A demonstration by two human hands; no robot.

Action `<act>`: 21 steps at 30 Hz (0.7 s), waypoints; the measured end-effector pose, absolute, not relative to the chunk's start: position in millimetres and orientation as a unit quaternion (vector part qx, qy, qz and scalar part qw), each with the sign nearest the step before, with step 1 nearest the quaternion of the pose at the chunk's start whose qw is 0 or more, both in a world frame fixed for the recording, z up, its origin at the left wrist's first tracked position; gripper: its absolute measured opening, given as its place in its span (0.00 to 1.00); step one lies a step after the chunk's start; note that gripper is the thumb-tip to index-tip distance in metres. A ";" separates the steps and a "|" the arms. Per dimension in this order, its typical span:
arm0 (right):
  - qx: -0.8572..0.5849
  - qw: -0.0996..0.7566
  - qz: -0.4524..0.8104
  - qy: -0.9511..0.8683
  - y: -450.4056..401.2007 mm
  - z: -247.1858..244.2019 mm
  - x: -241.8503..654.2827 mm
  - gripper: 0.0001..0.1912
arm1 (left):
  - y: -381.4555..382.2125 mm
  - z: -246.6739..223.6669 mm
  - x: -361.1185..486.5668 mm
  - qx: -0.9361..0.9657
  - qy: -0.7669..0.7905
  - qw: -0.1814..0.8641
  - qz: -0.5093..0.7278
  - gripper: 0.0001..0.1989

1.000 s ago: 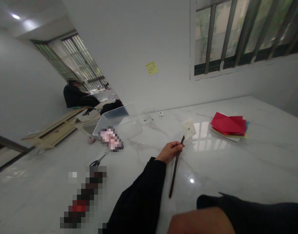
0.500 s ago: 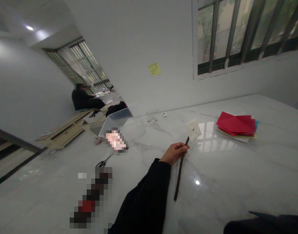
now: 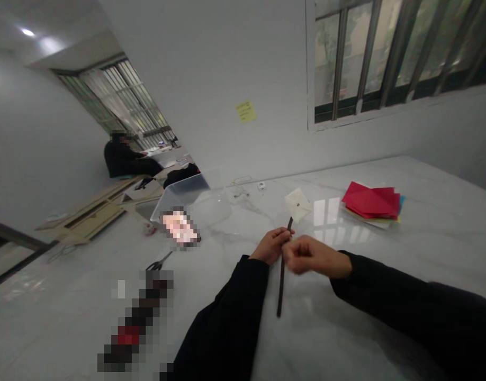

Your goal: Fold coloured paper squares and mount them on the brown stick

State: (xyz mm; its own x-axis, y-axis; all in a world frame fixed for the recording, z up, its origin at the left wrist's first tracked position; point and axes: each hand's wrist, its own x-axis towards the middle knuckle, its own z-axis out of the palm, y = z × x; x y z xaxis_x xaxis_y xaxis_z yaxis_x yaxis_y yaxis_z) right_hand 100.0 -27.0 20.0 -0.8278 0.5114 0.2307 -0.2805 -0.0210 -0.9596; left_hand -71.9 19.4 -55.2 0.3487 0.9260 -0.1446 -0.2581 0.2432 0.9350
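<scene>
My left hand (image 3: pixel 272 246) pinches the upper part of a dark brown stick (image 3: pixel 281 288). At the stick's top end is a white folded-paper pinwheel (image 3: pixel 298 204) with a small dark dot at its middle. Just beside the left hand, my right hand (image 3: pixel 310 255) is closed, its fingers curled. It overlaps the stick from the right, and whether its fingertips hold anything is hidden. The stick's lower end points toward me above the white marbled table (image 3: pixel 326 328).
A stack of coloured paper (image 3: pixel 372 201), red on top, lies to the right. Left are scissors (image 3: pixel 159 263), a clear plastic bin (image 3: pixel 187 193) and blurred-out items. A yellow sticky note (image 3: pixel 246 111) is on the wall. A seated person (image 3: pixel 126 157) is far left.
My right hand has come in from the lower right, up to the stick beside my left hand. The left hand still holds the stick. The whole view has shifted a little.
</scene>
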 end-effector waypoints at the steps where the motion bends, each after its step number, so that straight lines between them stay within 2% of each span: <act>1: -0.173 0.379 0.676 -0.607 -7.6 -5.2 102.3 0.24 | 20.0 -55.9 -72.4 0.438 0.378 0.691 0.433 0.21; 2: -0.247 0.453 0.639 -0.571 11.1 -28.5 106.8 0.25 | 20.6 -56.4 -72.8 0.433 0.381 0.691 0.436 0.21; 4: -0.382 0.538 0.564 -0.497 43.3 -63.5 121.6 0.24 | 21.5 -56.9 -73.1 0.424 0.388 0.690 0.440 0.22; 7: -0.425 0.553 0.540 -0.471 73.0 -83.6 146.4 0.17 | 21.4 -56.2 -72.4 0.409 0.391 0.690 0.452 0.23; 9: -0.440 0.548 0.534 -0.470 81.1 -84.5 156.7 0.15 | 20.3 -55.1 -71.0 0.408 0.388 0.688 0.458 0.23; 13: -0.470 0.507 0.502 -0.520 80.7 -84.4 160.2 0.35 | 17.3 -53.6 -68.0 0.419 0.395 0.677 0.458 0.22; 15: -0.470 0.489 0.484 -0.553 77.8 -84.9 159.1 0.41 | 16.3 -53.7 -67.0 0.426 0.392 0.674 0.458 0.21; 18: -0.456 0.434 0.487 -0.606 75.4 -84.2 159.8 0.31 | 15.9 -54.6 -66.4 0.434 0.389 0.673 0.456 0.21; 21: -0.466 0.355 0.474 -0.657 76.1 -83.9 161.9 0.35 | 16.1 -55.4 -65.9 0.434 0.389 0.669 0.462 0.21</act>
